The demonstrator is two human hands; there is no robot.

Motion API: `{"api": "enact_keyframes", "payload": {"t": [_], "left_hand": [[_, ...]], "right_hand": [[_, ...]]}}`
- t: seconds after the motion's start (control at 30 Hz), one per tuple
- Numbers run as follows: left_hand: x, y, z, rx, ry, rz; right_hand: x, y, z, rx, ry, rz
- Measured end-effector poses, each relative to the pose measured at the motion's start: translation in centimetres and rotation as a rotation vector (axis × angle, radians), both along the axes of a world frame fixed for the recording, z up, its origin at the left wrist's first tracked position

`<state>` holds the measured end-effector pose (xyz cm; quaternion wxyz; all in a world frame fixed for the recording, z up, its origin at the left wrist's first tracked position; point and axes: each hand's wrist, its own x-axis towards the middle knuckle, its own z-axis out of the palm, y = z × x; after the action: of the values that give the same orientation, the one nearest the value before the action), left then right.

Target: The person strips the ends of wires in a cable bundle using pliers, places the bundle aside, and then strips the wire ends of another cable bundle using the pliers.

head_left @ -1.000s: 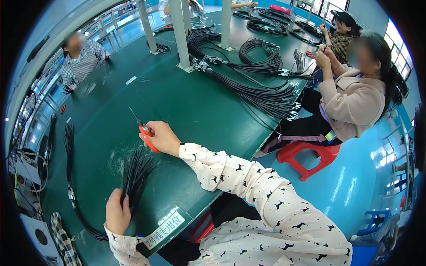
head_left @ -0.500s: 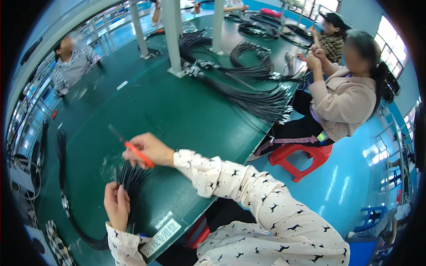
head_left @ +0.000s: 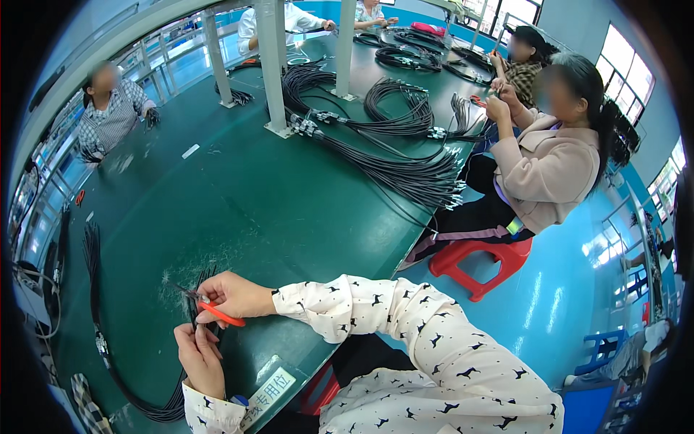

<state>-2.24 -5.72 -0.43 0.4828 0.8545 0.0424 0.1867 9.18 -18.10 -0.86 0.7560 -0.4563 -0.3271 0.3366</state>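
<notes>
Partly hidden, black wires [head_left: 194, 309] under left hand [head_left: 199, 362].

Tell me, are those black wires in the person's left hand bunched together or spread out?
Bunched: the left hand grips the black wires as one bundle, their ends fanning only slightly by the red-handled cutters in the right hand.

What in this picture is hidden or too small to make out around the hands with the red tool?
- Tool tip: the red-handled tool in the right hand is too small to tell cutters from pliers.
- Wires: the left hand covers their near ends; whether it grips them is unclear.
- Black cable: runs behind the left wrist, end hidden.
- Label on the table edge: partly hidden by the left sleeve.
</notes>
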Motion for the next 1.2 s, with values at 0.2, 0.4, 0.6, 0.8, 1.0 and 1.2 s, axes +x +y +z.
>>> {"api": "enact_keyframes", "payload": {"t": [0.2,0.4,0.6,0.8,1.0,1.2], "left_hand": [[0.0,0.1,-0.2,0.205,-0.136,0.026],[-0.6,-0.8,0.2,0.193,-0.098,0.078],[-0.6,-0.8,-0.3,0.136,-0.127,0.025],[-0.6,-0.9,-0.2,0.057,-0.099,0.04],[-0.5,-1.0,-0.3,-0.005,-0.096,0.013],[-0.4,-0.5,-0.8,-0.042,-0.094,-0.037]], "right_hand": [[-0.1,0.1,0.0,0.023,0.041,0.006],[-0.2,-0.2,0.5,0.022,0.089,0.028],[-0.1,0.0,0.0,0.051,0.045,0.056],[-0.2,0.0,0.0,0.087,0.059,0.047],[-0.2,0.2,-0.5,0.071,0.021,0.018],[-0.2,0.4,-0.7,0.074,-0.021,-0.017]]}}
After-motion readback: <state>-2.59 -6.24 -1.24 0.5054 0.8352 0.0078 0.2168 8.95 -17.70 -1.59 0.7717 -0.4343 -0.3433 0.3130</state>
